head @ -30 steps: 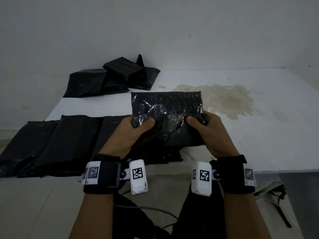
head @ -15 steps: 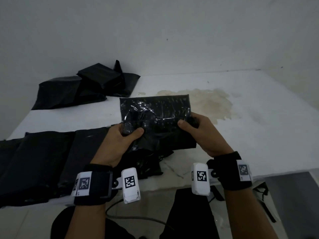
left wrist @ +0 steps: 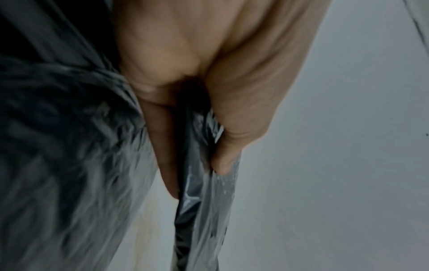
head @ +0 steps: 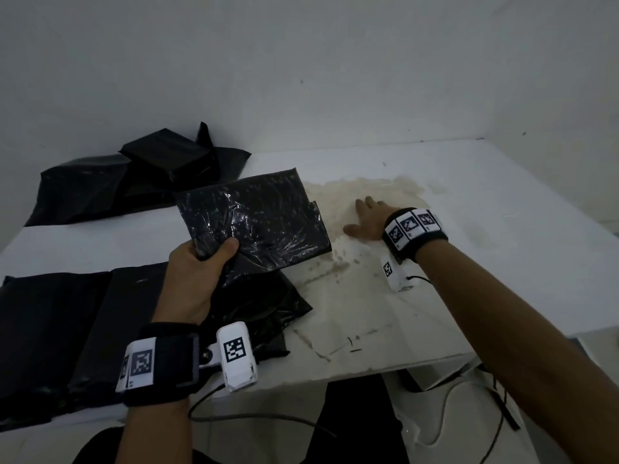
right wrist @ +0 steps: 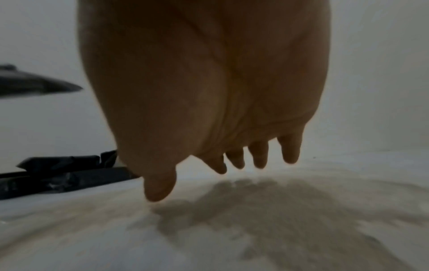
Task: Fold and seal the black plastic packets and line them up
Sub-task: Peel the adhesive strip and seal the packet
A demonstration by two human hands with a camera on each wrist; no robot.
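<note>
A second ago both hands pinched the near edge of the packet (head: 251,222); now only the left hand (head: 194,276) grips it. Its thumb lies on top at the packet's 7 o'clock corner with the fingers curled beneath, and the left wrist view shows the plastic caught between thumb and fingers. The packet hangs tilted above the table (head: 452,229), its far edge lifted toward 1 o'clock. Its upper face looks crinkled and glossy.

The right hand (head: 365,217) has let go and moved out to 3 o'clock of the packet. It is spread palm down over the stain (head: 361,192), fingers straight and holding nothing. The right wrist view shows its shadow on the stained surface just below the fingertips; whether they touch the table cannot be told.

In judgement, the fold on this packet appears finished or nearly so, and the one-handed hold suggests it is about to be set down. The right hand may be brushing or checking a spot on the table, or reaching for something out of sight; the pictures do not settle which.

The left forearm runs up from 6 o'clock, wrist roughly straight, band and camera facing up. The right arm stretches long from 5 o'clock toward the table's middle, wrist turned so the markers face the head camera.

A row (head: 67,323) of flat packets lies at 8 o'clock along the near edge, partly under the held one. A looser pile (head: 140,175) sits at 11 o'clock by the wall.
</note>
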